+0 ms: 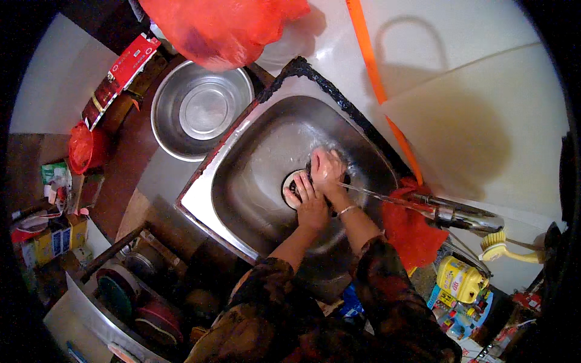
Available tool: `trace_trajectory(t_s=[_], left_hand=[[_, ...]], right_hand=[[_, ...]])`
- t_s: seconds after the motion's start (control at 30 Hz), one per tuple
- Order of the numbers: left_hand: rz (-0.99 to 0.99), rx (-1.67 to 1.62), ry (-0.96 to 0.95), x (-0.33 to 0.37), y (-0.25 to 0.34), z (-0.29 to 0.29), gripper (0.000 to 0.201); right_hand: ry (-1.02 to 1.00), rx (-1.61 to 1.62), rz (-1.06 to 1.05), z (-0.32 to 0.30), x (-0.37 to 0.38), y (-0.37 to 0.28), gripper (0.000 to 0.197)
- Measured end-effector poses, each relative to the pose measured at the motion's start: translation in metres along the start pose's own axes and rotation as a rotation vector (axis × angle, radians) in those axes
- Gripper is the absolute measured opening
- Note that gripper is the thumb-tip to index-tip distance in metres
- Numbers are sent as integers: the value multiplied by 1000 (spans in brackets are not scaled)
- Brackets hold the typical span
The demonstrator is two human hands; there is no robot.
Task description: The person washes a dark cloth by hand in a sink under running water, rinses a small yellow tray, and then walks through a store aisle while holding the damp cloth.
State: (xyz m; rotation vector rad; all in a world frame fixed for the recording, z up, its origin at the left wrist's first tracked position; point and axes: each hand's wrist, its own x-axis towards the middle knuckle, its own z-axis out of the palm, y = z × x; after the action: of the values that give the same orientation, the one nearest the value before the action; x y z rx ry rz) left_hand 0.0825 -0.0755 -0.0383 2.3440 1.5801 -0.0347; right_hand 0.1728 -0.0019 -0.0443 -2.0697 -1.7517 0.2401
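Head view showed two hands, left hand (311, 202) and right hand (327, 170), over one sink (254, 163) drain (293, 184); whether the fingers gripped anything could not be told.

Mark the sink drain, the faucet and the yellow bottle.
sink drain (293, 184): head view, left part of the dark strainer beside the hands.
faucet (460, 215): head view, metal body right of the sink.
yellow bottle (458, 279): head view, middle of its side.

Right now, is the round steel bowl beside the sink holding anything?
No: the steel bowl left of the sink shows only its bare shiny bottom, while both hands work over the drain.
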Motion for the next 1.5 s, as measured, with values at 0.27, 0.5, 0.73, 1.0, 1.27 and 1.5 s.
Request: trace_trajectory(t_s=[0.27,0.5,0.73,1.0,1.27,1.5], left_hand=[[6,-30,36,-3,-1,-4,67],[41,-111,115,-2,-4,8,63],[3,-29,-55,-2,3,-11,57],[106,-249,-105,-10,-34,-69,79],[-440,-1730,-608,-12,-43,-123,62],[-617,-2166,-461,20,-25,-125,41]], right_hand=[[206,-44,222,-54,-40,-30,17],[138,41,289,-26,-41,-35,20],[-99,-87,-288,-21,11,19,27],[-52,453,523,-84,-13,31,38],[62,1392,927,-137,-8,-23,29],[-75,837,395,-156,-49,-74,28]])
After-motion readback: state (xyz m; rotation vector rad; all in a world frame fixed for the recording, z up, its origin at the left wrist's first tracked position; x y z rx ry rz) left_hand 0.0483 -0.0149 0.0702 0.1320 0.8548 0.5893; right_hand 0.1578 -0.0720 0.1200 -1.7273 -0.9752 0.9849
